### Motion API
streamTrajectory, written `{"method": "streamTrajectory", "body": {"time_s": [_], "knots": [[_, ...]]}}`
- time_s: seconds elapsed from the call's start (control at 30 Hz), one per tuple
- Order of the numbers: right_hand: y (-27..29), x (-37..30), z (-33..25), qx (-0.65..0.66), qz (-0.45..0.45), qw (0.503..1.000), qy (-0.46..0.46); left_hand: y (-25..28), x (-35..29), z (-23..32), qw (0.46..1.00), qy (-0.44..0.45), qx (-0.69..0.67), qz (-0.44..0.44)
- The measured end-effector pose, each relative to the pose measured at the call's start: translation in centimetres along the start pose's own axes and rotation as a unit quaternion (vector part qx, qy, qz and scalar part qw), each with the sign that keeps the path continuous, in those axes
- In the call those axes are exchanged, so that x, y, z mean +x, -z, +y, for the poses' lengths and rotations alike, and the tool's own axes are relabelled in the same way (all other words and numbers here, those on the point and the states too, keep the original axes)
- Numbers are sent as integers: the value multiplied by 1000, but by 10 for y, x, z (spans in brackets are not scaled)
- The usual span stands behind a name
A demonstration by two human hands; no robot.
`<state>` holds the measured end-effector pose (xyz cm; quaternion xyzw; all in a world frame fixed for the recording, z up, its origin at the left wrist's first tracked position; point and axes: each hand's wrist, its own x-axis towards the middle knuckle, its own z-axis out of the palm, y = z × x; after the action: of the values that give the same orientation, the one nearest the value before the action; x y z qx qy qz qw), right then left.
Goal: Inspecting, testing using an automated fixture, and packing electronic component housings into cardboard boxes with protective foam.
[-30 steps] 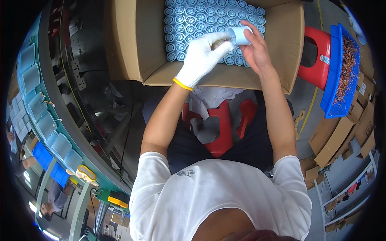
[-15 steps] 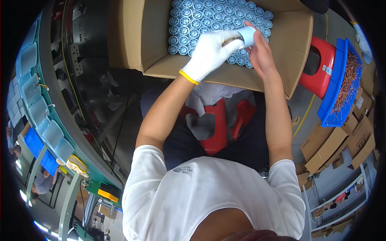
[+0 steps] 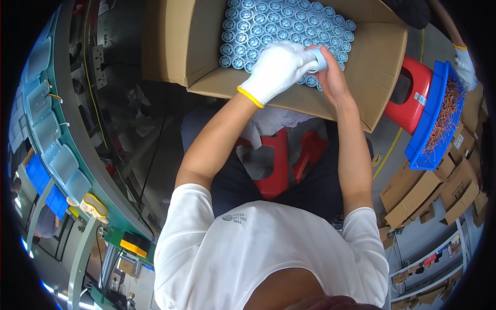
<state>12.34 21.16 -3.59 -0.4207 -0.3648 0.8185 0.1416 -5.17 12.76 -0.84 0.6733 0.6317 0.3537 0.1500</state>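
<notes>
My left hand (image 3: 279,70), in a white knitted glove with a yellow cuff, has its fingers closed at the near-left end of a light-blue cylinder (image 3: 319,60). The glove hides that end and whatever the fingertips pinch there. My bare right hand (image 3: 333,80) wraps round the cylinder's other side, thumb along it. Both hands are over an open cardboard box (image 3: 217,87). Inside it, rows of light-blue round parts (image 3: 284,23) stand packed closely, their patterned ends facing up.
Right of the box is a red stool (image 3: 417,98), with a blue tray (image 3: 426,157) of thin copper-coloured pieces beside it. Flattened cartons (image 3: 413,194) lie lower right. A green-edged bench (image 3: 111,206) with light-blue shells runs along the left. Another person's gloved hand (image 3: 465,67) shows far right.
My gloved fingers have closed in at the cylinder's end, covering the opening seen before. Both hands and the cylinder are slightly lower in the view, which has shifted a little.
</notes>
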Motion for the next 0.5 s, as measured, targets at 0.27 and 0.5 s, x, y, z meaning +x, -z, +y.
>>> {"method": "streamTrajectory", "body": {"time_s": [0.27,0.5], "knots": [[-10,-7,-9,105,-44,993,-15,8,11,14,986,103,-59,114],[-4,-7,-10,172,-68,983,-4,10,11,9,847,270,-452,-72]]}}
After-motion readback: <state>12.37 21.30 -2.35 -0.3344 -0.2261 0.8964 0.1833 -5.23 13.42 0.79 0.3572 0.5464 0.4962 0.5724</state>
